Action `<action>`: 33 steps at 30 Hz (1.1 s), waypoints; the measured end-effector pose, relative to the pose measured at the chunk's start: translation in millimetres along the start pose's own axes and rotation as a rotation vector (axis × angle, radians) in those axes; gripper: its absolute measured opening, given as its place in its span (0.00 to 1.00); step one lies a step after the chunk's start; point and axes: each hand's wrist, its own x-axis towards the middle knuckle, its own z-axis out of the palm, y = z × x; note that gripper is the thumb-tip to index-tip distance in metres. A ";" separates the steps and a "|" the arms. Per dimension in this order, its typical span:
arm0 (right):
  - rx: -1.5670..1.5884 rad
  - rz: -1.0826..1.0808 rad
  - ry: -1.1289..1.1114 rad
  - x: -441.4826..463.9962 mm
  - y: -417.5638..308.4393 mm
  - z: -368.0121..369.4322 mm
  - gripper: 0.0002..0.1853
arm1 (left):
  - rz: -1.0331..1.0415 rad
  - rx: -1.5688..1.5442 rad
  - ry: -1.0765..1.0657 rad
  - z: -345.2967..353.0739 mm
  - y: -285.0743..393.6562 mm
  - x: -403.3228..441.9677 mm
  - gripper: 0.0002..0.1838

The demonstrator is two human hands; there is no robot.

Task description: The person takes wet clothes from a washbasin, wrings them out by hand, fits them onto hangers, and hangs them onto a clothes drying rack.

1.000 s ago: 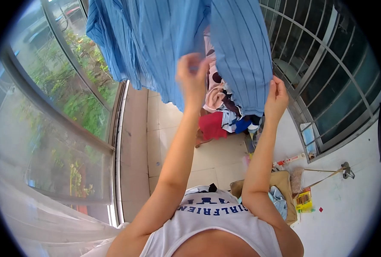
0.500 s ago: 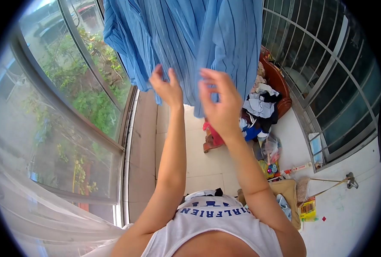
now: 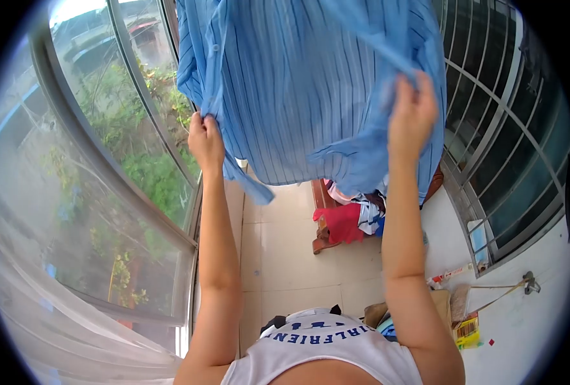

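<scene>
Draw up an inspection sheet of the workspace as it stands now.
Surface: pale tiled floor.
Job's things: blue striped shirt, hanging open; its top is out of frame.
Clutter: red cloth and other fabrics on wooden furniture; yellow packet by the wall.
Left hand: pinching one front edge of the shirt.
Right hand: blurred, at the other front edge; grip unclear.
Cables: nothing seen; a thin strap meets a wall fitting.
Surroundings: window and sheer curtain left, barred window right.
</scene>
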 end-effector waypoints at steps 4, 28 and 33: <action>0.099 -0.155 -0.076 -20.2 -31.2 1.1 0.13 | -0.007 -0.157 -0.114 2.3 25.1 -12.9 0.11; -0.273 -0.224 -0.196 -32.5 30.2 91.3 0.11 | 0.122 -0.128 0.055 -22.9 11.1 -6.5 0.24; -0.289 -0.209 -0.215 -23.6 34.5 71.6 0.10 | 0.057 0.180 0.031 -25.6 -48.4 45.0 0.55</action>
